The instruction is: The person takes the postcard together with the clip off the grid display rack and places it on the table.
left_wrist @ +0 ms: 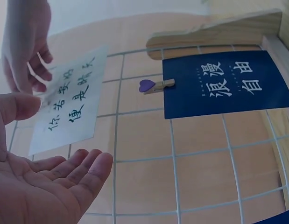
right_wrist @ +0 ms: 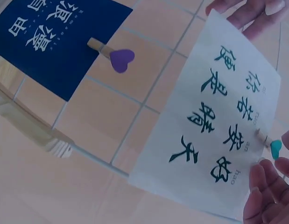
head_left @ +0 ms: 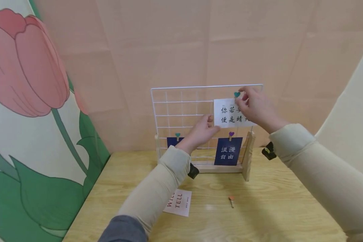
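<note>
A white card [head_left: 227, 114] with dark Chinese characters hangs high on the right of a white wire grid [head_left: 181, 101], held by a small wooden clip with a teal heart [right_wrist: 276, 148]. My right hand [head_left: 258, 109] is at that clip, thumb and fingers spread around the heart without gripping it. By the card's lower left corner is my left hand [head_left: 201, 132], palm up with relaxed fingers [left_wrist: 95, 170]. It holds nothing. Below the white card hangs a navy card [head_left: 227, 154] with white characters, under a clip with a purple heart [left_wrist: 146, 86].
Another navy card [head_left: 170, 141] with a teal heart clip [head_left: 177, 135] hangs left, partly hidden by my left arm. On the wooden table [head_left: 296, 201] lie a pale card with red letters [head_left: 181, 203] and an orange heart clip [head_left: 231, 200]. Wooden feet [head_left: 248, 156] support the grid.
</note>
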Tool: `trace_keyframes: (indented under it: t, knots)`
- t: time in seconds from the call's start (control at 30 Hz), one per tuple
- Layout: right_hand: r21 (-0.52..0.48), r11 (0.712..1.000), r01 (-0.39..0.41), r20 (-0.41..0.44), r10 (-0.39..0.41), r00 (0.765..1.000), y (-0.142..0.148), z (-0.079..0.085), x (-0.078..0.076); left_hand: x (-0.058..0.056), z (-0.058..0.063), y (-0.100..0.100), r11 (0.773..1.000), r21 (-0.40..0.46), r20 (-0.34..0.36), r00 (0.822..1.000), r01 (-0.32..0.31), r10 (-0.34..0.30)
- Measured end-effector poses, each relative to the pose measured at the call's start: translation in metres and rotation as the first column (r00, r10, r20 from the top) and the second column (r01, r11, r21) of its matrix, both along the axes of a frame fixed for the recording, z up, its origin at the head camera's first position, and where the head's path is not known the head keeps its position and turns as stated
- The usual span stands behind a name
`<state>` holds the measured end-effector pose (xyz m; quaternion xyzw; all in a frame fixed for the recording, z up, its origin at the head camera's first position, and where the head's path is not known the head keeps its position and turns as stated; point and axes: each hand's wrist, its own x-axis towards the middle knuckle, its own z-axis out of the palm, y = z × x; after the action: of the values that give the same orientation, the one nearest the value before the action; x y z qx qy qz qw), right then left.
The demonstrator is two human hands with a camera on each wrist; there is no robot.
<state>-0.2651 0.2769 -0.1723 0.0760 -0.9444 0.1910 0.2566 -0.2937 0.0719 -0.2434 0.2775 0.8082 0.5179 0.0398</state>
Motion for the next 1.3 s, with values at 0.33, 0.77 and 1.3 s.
trace_keyframes:
  t: [0.33,0.77,1.3]
  knots:
    - [0.149,0.988,-0.035,0.08,0.023,0.997,-0.002,0.017,-0.009,-0.006,0.003,0.008,0.992,0.039,-0.041,0.992,-0.122,0.124]
    - [0.056,0.993,-0.099,0.182,0.088,0.979,0.0,0.023,-0.014,-0.013,0.004,0.009,0.98,-0.016,-0.128,0.972,-0.2,0.197]
    - [-0.033,0.993,-0.111,0.147,0.114,0.982,0.013,0.021,-0.013,-0.014,0.006,0.015,0.98,-0.03,-0.137,0.972,-0.199,0.193]
